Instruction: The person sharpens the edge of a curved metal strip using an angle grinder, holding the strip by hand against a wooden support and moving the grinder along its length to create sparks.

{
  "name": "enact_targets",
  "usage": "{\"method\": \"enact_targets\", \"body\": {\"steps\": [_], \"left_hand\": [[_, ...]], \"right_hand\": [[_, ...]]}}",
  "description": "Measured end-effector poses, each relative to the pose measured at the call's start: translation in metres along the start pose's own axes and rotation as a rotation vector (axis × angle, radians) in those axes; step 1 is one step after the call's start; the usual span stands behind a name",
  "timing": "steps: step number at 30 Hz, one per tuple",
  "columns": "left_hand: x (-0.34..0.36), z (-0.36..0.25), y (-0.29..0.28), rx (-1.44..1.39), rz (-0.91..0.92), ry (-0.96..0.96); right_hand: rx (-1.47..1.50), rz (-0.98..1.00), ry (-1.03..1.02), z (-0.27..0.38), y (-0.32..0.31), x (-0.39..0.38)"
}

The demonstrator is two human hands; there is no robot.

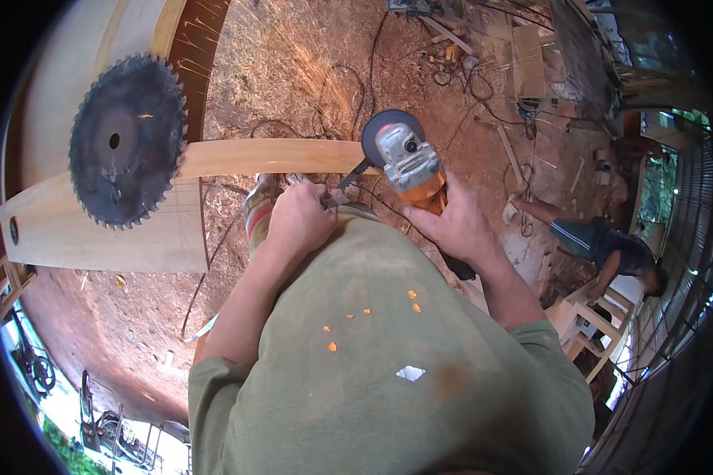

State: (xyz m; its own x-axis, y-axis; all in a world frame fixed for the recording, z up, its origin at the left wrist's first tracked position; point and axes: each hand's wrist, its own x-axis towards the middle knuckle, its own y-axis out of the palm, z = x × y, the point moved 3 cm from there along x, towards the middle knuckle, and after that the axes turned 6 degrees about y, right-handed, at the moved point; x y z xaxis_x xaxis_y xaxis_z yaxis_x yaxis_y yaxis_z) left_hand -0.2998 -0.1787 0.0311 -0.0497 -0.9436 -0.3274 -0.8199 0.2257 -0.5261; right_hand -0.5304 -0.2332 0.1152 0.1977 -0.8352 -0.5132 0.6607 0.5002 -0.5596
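Observation:
My right hand is closed round the orange body of an angle grinder with a silver head. The round dark disc of the grinder points away from me, to the upper left. My left hand grips a narrow dark metal strip, whose far end meets the disc's lower edge. Orange sparks stream away beyond the disc. A long curved wooden board lies just past the strip, running left. The finer shape of the strip's held end is hidden by my fingers.
A large toothed circular saw blade lies on pale wooden boards at left. Cables cross the sawdust-covered ground. Another person works low at the right beside a wooden frame. Motorbikes stand lower left.

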Motion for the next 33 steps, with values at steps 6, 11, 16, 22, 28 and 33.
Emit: {"method": "enact_targets", "body": {"steps": [6,11,16,22,28,33], "left_hand": [[0.0,-0.001,-0.001,0.025,0.011,-0.021],[0.0,0.0,-0.002,0.023,-0.015,-0.022],[0.001,0.003,0.001,0.026,0.008,-0.033],[0.004,0.01,0.004,0.032,0.0,0.018],[0.003,0.007,0.0,0.034,0.013,0.012],[0.004,0.01,0.001,0.087,-0.009,0.064]], "right_hand": [[-0.136,0.015,0.004,0.002,-0.003,-0.002],[-0.108,-0.001,0.002,0.013,-0.005,-0.004],[-0.093,0.01,0.024,0.006,-0.003,-0.003],[-0.103,0.006,-0.016,0.015,-0.006,-0.006],[-0.102,0.0,-0.017,0.01,-0.006,-0.003],[-0.101,-0.012,-0.002,0.009,-0.004,-0.001]]}}
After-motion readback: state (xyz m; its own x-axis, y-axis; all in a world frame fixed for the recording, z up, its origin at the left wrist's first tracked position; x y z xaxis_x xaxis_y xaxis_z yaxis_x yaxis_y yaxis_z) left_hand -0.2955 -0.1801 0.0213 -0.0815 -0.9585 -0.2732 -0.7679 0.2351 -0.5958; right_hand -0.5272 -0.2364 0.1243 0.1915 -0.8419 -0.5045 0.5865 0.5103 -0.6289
